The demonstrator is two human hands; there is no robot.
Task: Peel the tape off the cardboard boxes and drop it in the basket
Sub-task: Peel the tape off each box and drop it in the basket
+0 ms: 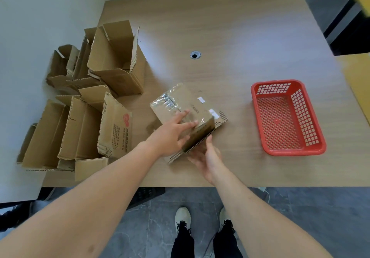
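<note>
Tape (169, 102) glints on the box (186, 115) I'm steadying: left hand (172, 135) flat on top, fingers straight, right hand (206, 157) cupping underneath, grip seemingly loose, red basket (318, 147) waiting nearby.

A big wooden table (240, 27) has a small round hole (195, 55) in its middle. Below its near edge is a grey floor (310, 217) with two white shoes (182, 216) on it.

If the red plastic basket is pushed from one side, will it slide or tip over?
The red basket probably slides: it looks low and wide, resting flat on the smooth wooden table. Its perforated walls and seemingly empty inside suggest it is light.
</note>
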